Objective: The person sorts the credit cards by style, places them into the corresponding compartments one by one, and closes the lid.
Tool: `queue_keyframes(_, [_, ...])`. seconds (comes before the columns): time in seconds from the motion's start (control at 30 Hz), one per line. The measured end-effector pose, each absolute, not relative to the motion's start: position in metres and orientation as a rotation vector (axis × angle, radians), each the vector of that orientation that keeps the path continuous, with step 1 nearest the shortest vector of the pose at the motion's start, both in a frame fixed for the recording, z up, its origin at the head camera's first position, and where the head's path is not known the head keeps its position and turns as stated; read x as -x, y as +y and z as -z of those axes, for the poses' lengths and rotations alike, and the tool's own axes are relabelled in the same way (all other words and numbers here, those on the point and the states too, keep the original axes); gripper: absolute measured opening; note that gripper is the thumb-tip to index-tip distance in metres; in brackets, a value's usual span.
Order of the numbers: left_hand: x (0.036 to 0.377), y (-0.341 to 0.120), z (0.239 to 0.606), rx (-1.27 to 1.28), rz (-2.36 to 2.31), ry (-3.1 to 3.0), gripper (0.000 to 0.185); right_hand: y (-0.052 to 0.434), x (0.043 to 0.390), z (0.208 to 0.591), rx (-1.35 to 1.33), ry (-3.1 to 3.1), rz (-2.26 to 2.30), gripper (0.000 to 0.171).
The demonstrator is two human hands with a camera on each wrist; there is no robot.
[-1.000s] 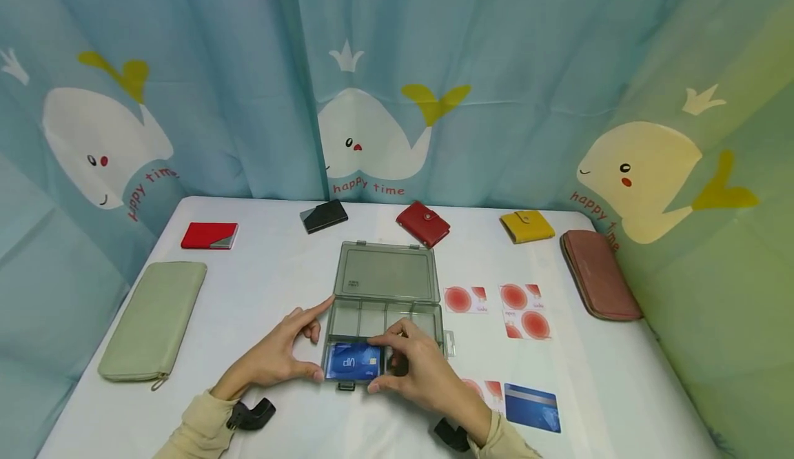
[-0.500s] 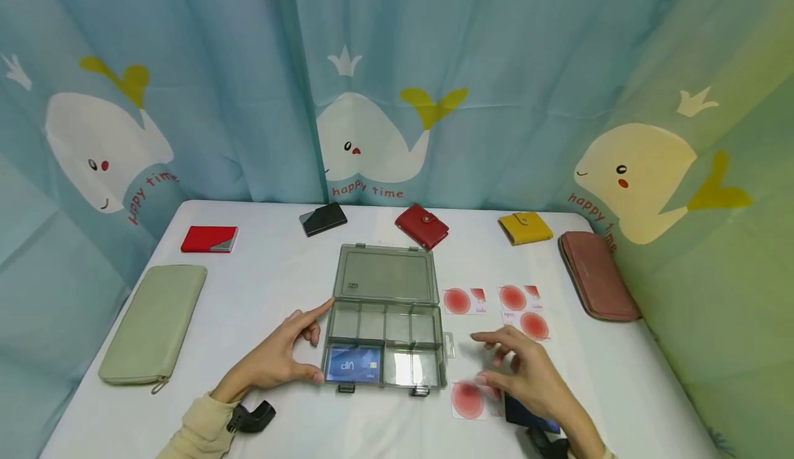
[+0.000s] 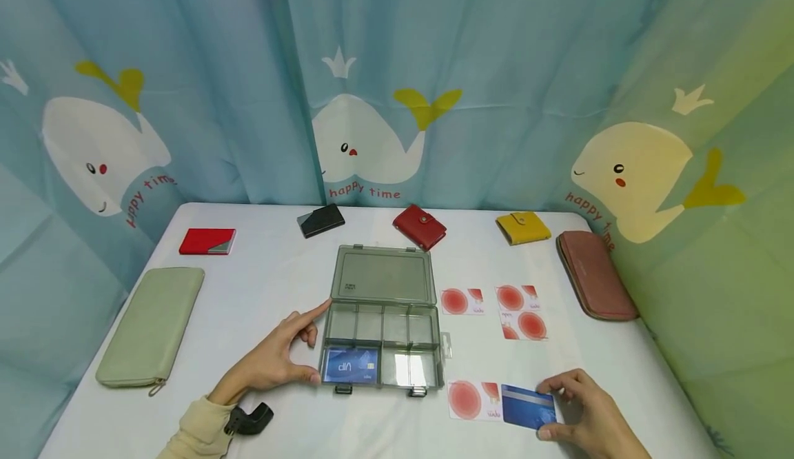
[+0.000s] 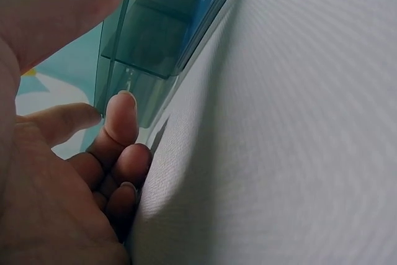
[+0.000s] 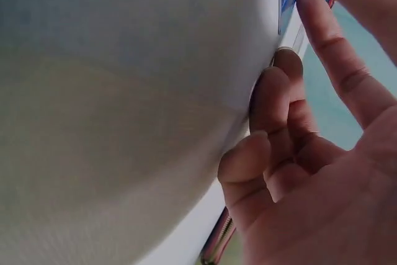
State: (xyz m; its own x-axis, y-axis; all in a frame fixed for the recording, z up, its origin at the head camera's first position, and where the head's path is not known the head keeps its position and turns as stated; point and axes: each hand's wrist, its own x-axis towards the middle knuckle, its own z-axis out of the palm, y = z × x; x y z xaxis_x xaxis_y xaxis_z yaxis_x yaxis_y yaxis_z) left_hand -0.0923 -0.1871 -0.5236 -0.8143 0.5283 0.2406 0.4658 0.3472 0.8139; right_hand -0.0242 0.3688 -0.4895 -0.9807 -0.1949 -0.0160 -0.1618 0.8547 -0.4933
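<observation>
A greenish see-through plastic compartment box (image 3: pixel 409 328) lies with its lid folded back. In its front left compartment is a blue VIP card (image 3: pixel 351 365). My left hand (image 3: pixel 273 355) touches the box's left side, straight index finger at the hinge corner and thumb at the front corner; its other fingers curl in, as the left wrist view shows. At the front right, my right hand (image 3: pixel 589 414) pinches a blue card with a grey stripe (image 3: pixel 524 406) by its right end, index finger on the far edge, thumb on the near edge. The card's left end meets a red-and-white card (image 3: pixel 466 400).
Several more red-and-white cards (image 3: pixel 462 301) lie right of the box. Around the table (image 3: pixel 248 266) are a green zip wallet (image 3: pixel 151 328), a brown wallet (image 3: pixel 598 276), a yellow wallet (image 3: pixel 524 228), a red snap wallet (image 3: pixel 420 227), and red (image 3: pixel 201 241) and black (image 3: pixel 322 220) card cases.
My right hand has let go of the VIP card in the front left compartment and moved right to the striped blue card. The left hand has stayed at the box.
</observation>
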Motion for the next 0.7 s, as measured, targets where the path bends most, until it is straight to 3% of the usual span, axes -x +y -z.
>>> queue_keyframes(0.3, [0.092, -0.189, 0.525, -0.955, -1.492, 2.524, 0.116, 0.365, 0.022, 0.496, 0.442, 2.914, 0.972, 0.058])
queue_keyframes(0.53, [0.092, -0.188, 0.526, -0.957, -1.502, 2.518, 0.116, 0.352, 0.028, 0.494, 0.53, 3.024, 1.116, 0.04])
queue_keyframes(0.7, [0.093, -0.187, 0.527, -0.962, -1.497, 2.527, 0.116, 0.333, 0.041, 0.482, 0.504, 3.107, 1.205, 0.036])
